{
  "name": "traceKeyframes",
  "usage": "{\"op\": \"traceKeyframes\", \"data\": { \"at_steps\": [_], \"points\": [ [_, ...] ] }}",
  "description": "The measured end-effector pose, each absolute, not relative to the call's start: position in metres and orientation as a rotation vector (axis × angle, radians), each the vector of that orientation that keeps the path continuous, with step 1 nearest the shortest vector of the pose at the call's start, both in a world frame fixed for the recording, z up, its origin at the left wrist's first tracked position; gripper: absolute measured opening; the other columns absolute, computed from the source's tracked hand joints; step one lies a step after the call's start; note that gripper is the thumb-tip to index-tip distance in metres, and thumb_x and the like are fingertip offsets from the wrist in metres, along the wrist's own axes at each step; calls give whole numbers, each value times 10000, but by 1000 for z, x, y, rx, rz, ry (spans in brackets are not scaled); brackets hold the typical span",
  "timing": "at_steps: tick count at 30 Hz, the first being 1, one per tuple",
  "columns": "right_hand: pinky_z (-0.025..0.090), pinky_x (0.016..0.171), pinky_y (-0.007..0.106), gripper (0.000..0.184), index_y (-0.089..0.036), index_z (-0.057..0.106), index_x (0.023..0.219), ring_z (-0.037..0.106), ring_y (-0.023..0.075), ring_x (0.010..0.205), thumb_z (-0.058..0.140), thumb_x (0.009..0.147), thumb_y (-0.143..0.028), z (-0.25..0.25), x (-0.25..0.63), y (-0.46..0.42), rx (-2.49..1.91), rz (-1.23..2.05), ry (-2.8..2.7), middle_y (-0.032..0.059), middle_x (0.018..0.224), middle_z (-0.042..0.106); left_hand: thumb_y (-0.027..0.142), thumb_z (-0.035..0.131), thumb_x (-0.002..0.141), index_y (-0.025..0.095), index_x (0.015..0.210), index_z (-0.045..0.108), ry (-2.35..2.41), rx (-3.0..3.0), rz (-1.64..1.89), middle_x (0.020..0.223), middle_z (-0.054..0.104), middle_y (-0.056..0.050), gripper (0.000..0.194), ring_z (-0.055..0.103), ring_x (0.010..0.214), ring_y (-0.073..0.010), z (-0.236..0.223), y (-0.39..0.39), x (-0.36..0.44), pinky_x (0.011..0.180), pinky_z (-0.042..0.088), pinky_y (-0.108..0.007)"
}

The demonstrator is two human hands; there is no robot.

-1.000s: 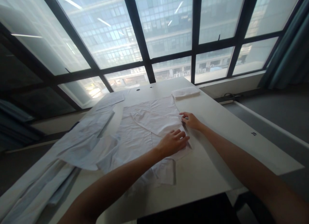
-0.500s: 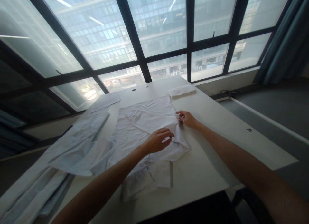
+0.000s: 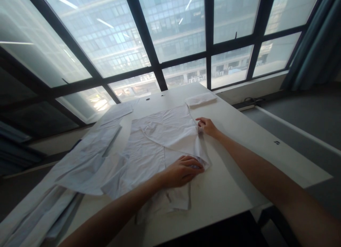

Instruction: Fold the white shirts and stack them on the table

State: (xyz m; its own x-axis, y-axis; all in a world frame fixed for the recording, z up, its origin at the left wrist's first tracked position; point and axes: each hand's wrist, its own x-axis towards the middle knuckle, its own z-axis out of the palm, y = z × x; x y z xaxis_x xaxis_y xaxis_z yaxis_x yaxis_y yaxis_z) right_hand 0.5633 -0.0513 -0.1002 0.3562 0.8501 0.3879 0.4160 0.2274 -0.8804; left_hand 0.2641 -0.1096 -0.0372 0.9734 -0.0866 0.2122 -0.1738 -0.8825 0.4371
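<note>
Cloth (image 3: 150, 147) on table (image 3: 221, 193).
Right hand (image 3: 208, 127) pinches its edge, 3 o'clock; left hand (image 3: 184, 171) curled at 4 o'clock corner, can't tell if gripping.

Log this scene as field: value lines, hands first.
left hand: at the near right corner of the white garment, grip unclear
right hand: at the garment's right edge, farther from the camera, grip unclear
folded cloth: beyond the right hand, on the table
loose white cloth: left of the garment
background: windows
</note>
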Motion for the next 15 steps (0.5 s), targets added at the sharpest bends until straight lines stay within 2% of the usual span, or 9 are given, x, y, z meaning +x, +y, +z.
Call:
{"op": "traceKeyframes", "data": {
  "at_steps": [2, 5, 7, 9, 11, 15],
  "points": [
    [492, 707, 265, 342, -128, 739, 1047, 618, 163, 703, 454, 868, -187, -102, 565, -51, -1405, 412, -1183, 36, 741, 696, 205, 515, 1011, 259, 1274, 679, -13, 2598, 383, 1228, 704, -87, 315, 638, 1157, -208, -37, -94, 261, 1053, 486, -383],
    [503, 724, 266, 330, -138, 750, 982, 642, 167, 721, 442, 863, -163, -103, 566, -50, -1424, 388, -1176, 48, 756, 718, 240, 599, 944, 241, 1207, 703, 522, 2480, 667, 1213, 688, -94, 283, 658, 1091, -229, -37, -49, 250, 950, 551, -387],
    [509, 732, 265, 323, -142, 756, 972, 654, 170, 728, 453, 860, -154, -103, 565, -50, -1440, 383, -1209, 53, 771, 732, 248, 696, 851, 218, 1189, 695, 938, 2275, 771, 1244, 661, -108, 340, 676, 997, -237, -35, -13, 237, 825, 587, -366],
    [516, 760, 269, 312, -150, 763, 991, 675, 178, 770, 478, 865, -158, -102, 562, -52, -1457, 380, -1272, 62, 830, 760, 194, 778, 754, 196, 1181, 676, 1255, 1959, 857, 1254, 638, -118, 440, 671, 946, -221, -31, 21, 221, 808, 583, -345],
    [521, 814, 283, 302, -160, 770, 1025, 696, 193, 845, 507, 877, -170, -101, 559, -55, -1480, 366, -1375, 80, 938, 784, 143, 791, 729, 196, 1173, 645, 1381, 1560, 892, 1182, 643, -107, 471, 663, 902, -191, -26, 45, 205, 817, 579, -327],
    [497, 944, 304, 289, -181, 778, 1078, 704, 220, 1006, 550, 900, -190, -99, 554, -60, -1562, 282, -1555, 99, 1110, 779, 123, 721, 802, 223, 1078, 611, 1375, 1207, 878, 1002, 645, -56, 314, 635, 780, -136, -20, 73, 188, 770, 583, -281]
  ]
}}
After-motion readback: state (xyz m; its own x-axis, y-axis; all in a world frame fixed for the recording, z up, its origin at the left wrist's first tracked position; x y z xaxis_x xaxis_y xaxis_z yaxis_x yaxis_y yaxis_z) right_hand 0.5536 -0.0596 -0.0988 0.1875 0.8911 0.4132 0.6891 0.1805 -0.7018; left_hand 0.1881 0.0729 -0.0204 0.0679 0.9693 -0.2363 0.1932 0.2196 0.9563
